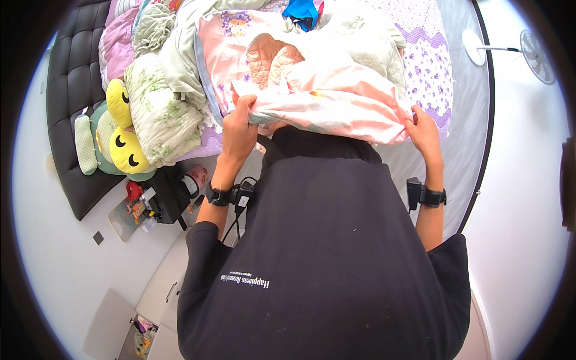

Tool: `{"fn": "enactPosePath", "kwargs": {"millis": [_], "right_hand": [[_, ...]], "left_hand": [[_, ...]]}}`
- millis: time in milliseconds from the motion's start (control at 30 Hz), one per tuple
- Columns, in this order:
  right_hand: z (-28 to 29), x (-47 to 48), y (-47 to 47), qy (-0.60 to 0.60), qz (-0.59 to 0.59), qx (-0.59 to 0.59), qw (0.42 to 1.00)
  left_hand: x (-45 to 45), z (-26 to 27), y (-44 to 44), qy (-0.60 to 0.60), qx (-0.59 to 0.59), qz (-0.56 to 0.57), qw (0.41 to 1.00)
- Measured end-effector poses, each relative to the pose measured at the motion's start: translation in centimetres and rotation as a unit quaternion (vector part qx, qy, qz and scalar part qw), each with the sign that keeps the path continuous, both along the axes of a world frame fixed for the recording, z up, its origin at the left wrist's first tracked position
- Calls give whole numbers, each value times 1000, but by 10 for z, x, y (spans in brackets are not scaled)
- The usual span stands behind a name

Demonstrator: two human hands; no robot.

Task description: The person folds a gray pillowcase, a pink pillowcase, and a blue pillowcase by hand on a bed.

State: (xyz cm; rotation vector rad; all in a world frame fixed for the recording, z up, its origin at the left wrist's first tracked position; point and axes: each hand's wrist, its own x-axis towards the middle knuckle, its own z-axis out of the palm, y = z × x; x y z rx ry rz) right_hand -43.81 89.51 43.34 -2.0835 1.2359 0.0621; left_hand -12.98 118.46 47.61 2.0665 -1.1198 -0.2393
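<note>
A pink printed fabric cover (333,112) is stretched between my two hands at the near side of the bed. My left hand (241,123) grips its left end, fingers closed on the cloth. The right end is pinched by my right hand (422,130). Just beyond lies a brown quilted piece (265,58), partly under the pink cloth. Behind it a pale quilted cover (373,49) is bunched up on a purple floral bedsheet (427,76). A blue item (302,11) lies at the far side.
To the left are a green-patterned pillow (162,112), yellow plush cushions (128,150) and the black tufted headboard (74,67). A cluttered black bedside table (166,195) stands below them. On the right, a white standing fan (535,56) stands beyond the grey floor.
</note>
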Motion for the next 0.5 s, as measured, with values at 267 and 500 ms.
{"fn": "enactPosePath", "kwargs": {"millis": [267, 500], "right_hand": [[125, 125, 54, -303, 149, -133, 932], [129, 170, 77, -368, 149, 3, 918]], "left_hand": [[-19, 45, -54, 186, -201, -26, 962], [-23, 72, -82, 449, -211, -41, 867]]}}
